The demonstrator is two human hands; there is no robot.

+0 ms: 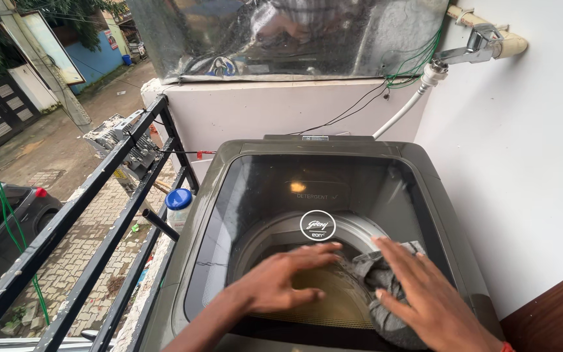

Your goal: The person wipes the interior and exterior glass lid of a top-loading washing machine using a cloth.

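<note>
Resting at the washing machine (242, 189) drum mouth, grey cloth (386, 277) looks soft, limp, likely light; right hand (428, 296) lies flat on it, left hand (281, 280) open beside; bunch a fold.

both hands spread: left hand (280, 281) in washing machine (425, 189) drum, right hand (429, 301) on grey cloth (386, 274).

Glossy dark glass lid (281, 195) on the washing machine (grey plastic body), soft matt grey cloth (386, 277).
</note>
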